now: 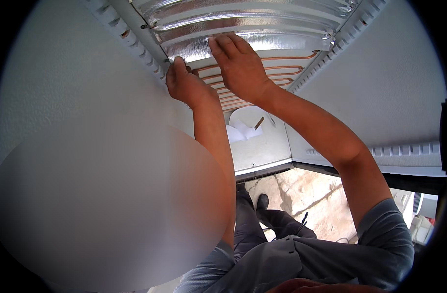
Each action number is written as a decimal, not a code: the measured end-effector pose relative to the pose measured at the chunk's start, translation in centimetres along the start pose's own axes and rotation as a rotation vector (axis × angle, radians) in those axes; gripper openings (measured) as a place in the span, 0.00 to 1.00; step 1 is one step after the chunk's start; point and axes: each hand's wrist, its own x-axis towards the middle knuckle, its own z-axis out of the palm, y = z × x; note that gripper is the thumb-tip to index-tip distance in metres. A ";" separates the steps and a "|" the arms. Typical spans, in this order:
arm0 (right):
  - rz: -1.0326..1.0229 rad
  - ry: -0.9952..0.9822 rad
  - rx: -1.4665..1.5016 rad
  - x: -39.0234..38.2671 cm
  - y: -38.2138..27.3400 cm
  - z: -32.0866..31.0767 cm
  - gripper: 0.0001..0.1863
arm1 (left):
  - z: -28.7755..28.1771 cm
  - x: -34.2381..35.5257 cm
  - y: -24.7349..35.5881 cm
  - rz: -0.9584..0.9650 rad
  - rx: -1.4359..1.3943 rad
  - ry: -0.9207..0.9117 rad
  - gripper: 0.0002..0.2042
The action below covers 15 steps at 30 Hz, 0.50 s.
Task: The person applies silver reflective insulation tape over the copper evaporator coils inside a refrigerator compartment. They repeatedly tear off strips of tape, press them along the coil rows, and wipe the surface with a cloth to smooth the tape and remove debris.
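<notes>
Shiny silver foil tape strips [277, 41] lie over tubes on the inner wall of a white cabinet. My left hand [187, 85] is at the lowest strip's left end, its thumb against the foil corner and its other fingers curled; what lies under them is partly hidden. Against the same strip, further right, my right hand [243, 68] rests its fingertips, fingers extended and bent slightly. Below the foil, bare copper tubes [282, 70] run in bent rows across the wall, partly behind both hands.
Notched white rails [128, 36] flank the foil on both sides. Lower down lie white paper [238, 133] and a small brownish strip [259, 122]. Past the cabinet's dark-edged opening is a stone-like floor [316, 193]. A large blurred oval hides the lower left.
</notes>
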 end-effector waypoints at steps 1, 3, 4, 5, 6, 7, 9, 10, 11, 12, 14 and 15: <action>-0.011 0.011 0.006 0.1 -0.1 0.2 0.31 | -0.1 0.0 0.0 -0.030 -0.047 -0.012 0.10; -0.032 0.033 0.016 0.5 -0.3 0.6 0.31 | -0.5 0.2 -0.2 -0.057 -0.104 -0.036 0.10; -0.038 0.041 0.025 0.7 -0.5 0.8 0.30 | -0.7 0.3 -0.4 -0.053 -0.113 -0.048 0.11; -0.044 0.050 0.033 0.9 -0.7 1.0 0.30 | -0.9 0.5 -0.6 -0.049 -0.121 -0.060 0.12; -0.049 0.055 0.039 1.1 -0.8 1.0 0.30 | -0.9 0.5 -0.6 -0.055 -0.129 -0.076 0.12; -0.041 0.058 0.053 1.2 -1.0 1.1 0.31 | -1.0 0.6 -0.6 -0.060 -0.137 -0.091 0.12; -0.025 0.062 0.083 1.4 -1.3 1.2 0.33 | -1.0 0.7 -0.7 -0.064 -0.153 -0.112 0.12; -0.036 0.068 0.085 1.6 -1.4 1.3 0.33 | -1.1 0.8 -0.9 -0.062 -0.161 -0.118 0.13; -0.046 0.074 0.088 1.7 -1.6 1.5 0.33 | -1.1 1.0 -1.0 -0.060 -0.169 -0.124 0.13; -0.054 0.080 0.090 1.8 -1.7 1.7 0.33 | -1.2 1.2 -1.2 -0.053 -0.184 -0.174 0.13; -0.075 0.107 0.098 2.2 -1.9 2.0 0.33 | -1.3 1.8 -1.6 -0.039 -0.213 -0.275 0.13; -0.087 0.122 0.105 2.4 -2.2 2.2 0.33 | -1.7 2.3 -1.8 -0.068 -0.275 -0.313 0.13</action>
